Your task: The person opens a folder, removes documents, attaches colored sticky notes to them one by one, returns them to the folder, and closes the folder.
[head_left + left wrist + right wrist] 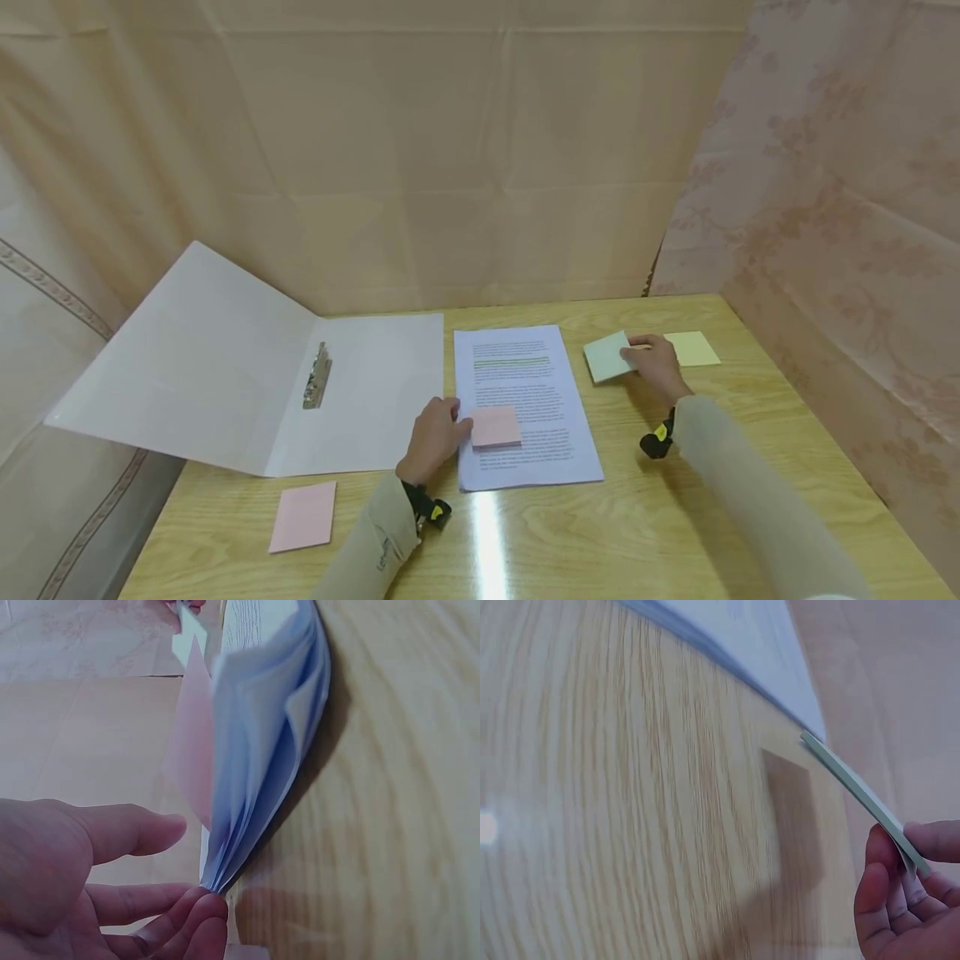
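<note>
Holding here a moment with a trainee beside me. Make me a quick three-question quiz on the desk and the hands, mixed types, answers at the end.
1. Multiple choice: which colour of note pad does the right hand hold? A) yellow B) pink C) pale green
2. True or false: the white folder is closed.
3. Count: how many pink ones show in the head view, and where does each lie?

Key:
1. C, the pale green pad.
2. False; it lies open, with its metal clip showing.
3. Two: one pink pad on the printed pages, and another pink pad on the table in front of the folder.
</note>
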Demonstrator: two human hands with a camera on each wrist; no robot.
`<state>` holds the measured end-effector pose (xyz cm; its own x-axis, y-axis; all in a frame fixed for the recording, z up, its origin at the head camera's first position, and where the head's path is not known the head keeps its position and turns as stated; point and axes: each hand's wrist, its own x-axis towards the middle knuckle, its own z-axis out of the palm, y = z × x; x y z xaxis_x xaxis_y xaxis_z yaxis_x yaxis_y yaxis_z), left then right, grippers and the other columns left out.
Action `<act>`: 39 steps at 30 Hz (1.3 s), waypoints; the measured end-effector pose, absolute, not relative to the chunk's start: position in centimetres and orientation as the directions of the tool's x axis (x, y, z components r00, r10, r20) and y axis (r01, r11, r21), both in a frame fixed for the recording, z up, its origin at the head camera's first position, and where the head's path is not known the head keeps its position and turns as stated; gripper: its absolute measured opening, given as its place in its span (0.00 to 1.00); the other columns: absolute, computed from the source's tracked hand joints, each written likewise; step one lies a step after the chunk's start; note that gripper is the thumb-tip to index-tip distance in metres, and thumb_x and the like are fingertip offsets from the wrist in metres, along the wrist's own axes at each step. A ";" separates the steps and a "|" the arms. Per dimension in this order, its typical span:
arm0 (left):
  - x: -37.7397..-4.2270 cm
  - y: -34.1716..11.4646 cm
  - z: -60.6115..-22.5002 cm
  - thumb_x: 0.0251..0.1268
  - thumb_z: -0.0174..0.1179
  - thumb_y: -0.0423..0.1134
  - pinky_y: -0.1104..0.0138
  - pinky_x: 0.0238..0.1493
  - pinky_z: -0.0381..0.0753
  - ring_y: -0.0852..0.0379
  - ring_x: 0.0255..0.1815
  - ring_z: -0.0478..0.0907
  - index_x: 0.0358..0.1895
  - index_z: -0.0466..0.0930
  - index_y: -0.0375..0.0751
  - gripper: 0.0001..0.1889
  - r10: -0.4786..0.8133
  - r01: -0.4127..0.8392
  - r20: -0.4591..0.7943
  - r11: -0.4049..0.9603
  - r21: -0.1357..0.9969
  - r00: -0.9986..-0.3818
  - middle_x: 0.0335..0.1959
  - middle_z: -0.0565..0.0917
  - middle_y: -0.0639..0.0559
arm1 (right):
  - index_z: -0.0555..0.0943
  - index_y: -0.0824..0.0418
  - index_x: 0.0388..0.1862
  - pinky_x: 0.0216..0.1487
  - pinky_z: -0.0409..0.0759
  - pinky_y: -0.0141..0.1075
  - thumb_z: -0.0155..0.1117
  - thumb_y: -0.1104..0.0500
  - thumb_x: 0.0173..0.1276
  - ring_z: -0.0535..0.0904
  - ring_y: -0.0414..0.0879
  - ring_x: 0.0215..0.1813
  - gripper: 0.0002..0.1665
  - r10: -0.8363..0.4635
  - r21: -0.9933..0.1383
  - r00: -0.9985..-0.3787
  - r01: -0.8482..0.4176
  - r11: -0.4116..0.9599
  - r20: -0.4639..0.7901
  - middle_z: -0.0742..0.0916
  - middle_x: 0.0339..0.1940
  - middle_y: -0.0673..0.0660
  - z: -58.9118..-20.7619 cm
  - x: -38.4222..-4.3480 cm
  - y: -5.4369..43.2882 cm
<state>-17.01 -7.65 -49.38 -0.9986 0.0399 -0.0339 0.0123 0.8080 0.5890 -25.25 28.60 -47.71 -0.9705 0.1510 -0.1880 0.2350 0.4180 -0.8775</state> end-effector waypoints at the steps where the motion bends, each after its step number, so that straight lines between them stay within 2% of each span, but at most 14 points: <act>1: -17.0 -7.7 -49.4 0.58 0.61 0.39 0.66 0.27 0.57 0.53 0.27 0.63 0.23 0.67 0.40 0.13 0.042 0.019 -0.026 0.807 0.591 -0.999 0.25 0.65 0.49 | 0.69 0.70 0.65 0.40 0.81 0.34 0.56 0.55 0.72 0.78 0.35 0.33 0.28 0.142 -0.886 -0.972 0.231 0.402 -0.189 0.82 0.45 0.60 -47.7 -25.2 28.4; 8: -17.0 -7.5 -49.3 0.59 0.61 0.39 0.66 0.27 0.57 0.53 0.27 0.64 0.23 0.68 0.41 0.13 0.032 0.009 -0.028 0.797 0.604 -0.999 0.26 0.65 0.49 | 0.69 0.69 0.65 0.42 0.82 0.34 0.57 0.55 0.73 0.76 0.35 0.32 0.28 0.086 -0.909 -0.968 0.250 0.335 -0.234 0.79 0.45 0.55 -47.5 -24.5 26.9; 15: -17.0 -7.4 -49.5 0.59 0.60 0.40 0.66 0.28 0.58 0.53 0.28 0.64 0.25 0.70 0.40 0.12 0.026 0.010 -0.017 0.798 0.602 -1.000 0.27 0.66 0.48 | 0.67 0.71 0.67 0.50 0.81 0.39 0.57 0.57 0.72 0.76 0.36 0.39 0.29 0.023 -0.927 -0.964 0.263 0.266 -0.267 0.78 0.56 0.63 -46.4 -23.7 25.2; 17: -17.0 -7.4 -49.5 0.60 0.60 0.40 0.66 0.29 0.59 0.53 0.29 0.65 0.27 0.72 0.38 0.10 0.020 0.001 -0.024 0.798 0.602 -1.000 0.28 0.67 0.48 | 0.66 0.72 0.67 0.51 0.81 0.40 0.57 0.59 0.72 0.77 0.36 0.38 0.29 0.001 -0.935 -0.963 0.262 0.240 -0.270 0.78 0.56 0.63 -46.3 -23.6 24.8; 21: -17.0 -7.4 -49.5 0.61 0.61 0.41 0.65 0.31 0.62 0.52 0.32 0.68 0.37 0.78 0.35 0.11 0.006 -0.020 -0.041 0.796 0.605 -0.999 0.31 0.70 0.47 | 0.66 0.73 0.66 0.52 0.81 0.42 0.57 0.60 0.72 0.80 0.36 0.36 0.28 -0.044 -0.946 -0.962 0.257 0.197 -0.271 0.81 0.50 0.60 -46.1 -23.4 24.1; 27: -17.1 -7.3 -49.4 0.62 0.61 0.42 0.66 0.32 0.63 0.53 0.33 0.68 0.52 0.81 0.32 0.20 -0.011 -0.035 -0.043 0.791 0.611 -0.999 0.32 0.71 0.48 | 0.67 0.72 0.63 0.51 0.80 0.43 0.57 0.61 0.71 0.82 0.37 0.36 0.26 -0.077 -0.950 -0.960 0.252 0.186 -0.270 0.83 0.43 0.54 -45.8 -22.7 23.0; 32: -17.0 -7.3 -49.4 0.62 0.61 0.42 0.65 0.34 0.67 0.53 0.34 0.70 0.55 0.80 0.33 0.21 -0.019 -0.022 -0.012 0.786 0.617 -1.000 0.35 0.75 0.47 | 0.67 0.72 0.60 0.49 0.81 0.41 0.57 0.62 0.71 0.82 0.38 0.35 0.24 -0.111 -0.956 -0.959 0.239 0.172 -0.260 0.83 0.39 0.52 -45.7 -22.2 22.3; 36: -16.9 -7.2 -49.3 0.63 0.61 0.42 0.62 0.40 0.75 0.52 0.38 0.75 0.55 0.81 0.35 0.20 -0.017 0.000 0.020 0.767 0.642 -1.000 0.40 0.79 0.46 | 0.67 0.73 0.60 0.49 0.82 0.42 0.58 0.63 0.70 0.83 0.38 0.35 0.24 -0.132 -0.961 -0.960 0.227 0.159 -0.248 0.84 0.37 0.50 -45.7 -21.9 22.0; 39: -16.7 -7.1 -49.2 0.64 0.61 0.41 0.61 0.41 0.77 0.52 0.40 0.78 0.54 0.81 0.35 0.18 -0.008 0.033 0.058 0.748 0.663 -0.998 0.42 0.80 0.45 | 0.67 0.73 0.61 0.50 0.82 0.44 0.58 0.63 0.70 0.83 0.39 0.35 0.24 -0.137 -0.962 -0.959 0.224 0.158 -0.246 0.84 0.38 0.51 -45.4 -21.7 21.6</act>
<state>-16.74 -7.06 -49.15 -0.9983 -0.0078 0.0580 0.0327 0.7478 0.6631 -21.74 21.62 -45.39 -0.9595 -0.1366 -0.2464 0.2245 0.1581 -0.9616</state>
